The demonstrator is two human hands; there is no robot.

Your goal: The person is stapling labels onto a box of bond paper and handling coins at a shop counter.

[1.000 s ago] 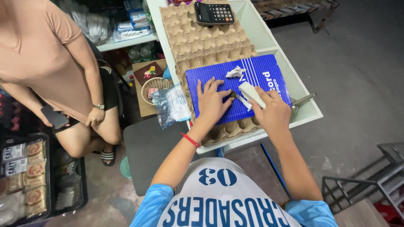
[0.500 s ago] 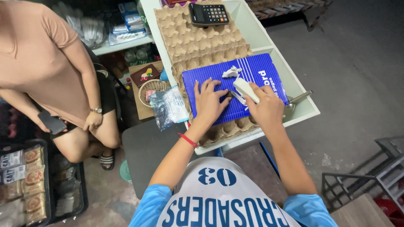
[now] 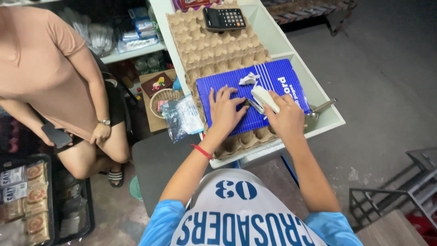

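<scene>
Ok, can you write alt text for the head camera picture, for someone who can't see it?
A person's right hand holds a white stapler over a blue notebook while the left hand presses it flat on stacked egg trays. A calculator sits farther back; another person stands left.

Black calculator on egg trays; a bystander's hand nearby.

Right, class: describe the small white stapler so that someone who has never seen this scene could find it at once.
Start at the white table covered with brown cardboard egg trays. On the trays lies a blue rectangular notebook, and the small white stapler rests on it, under the fingers of the right hand. Unlike the crumpled white paper scrap nearby, it is smooth, long and rigid.
</scene>
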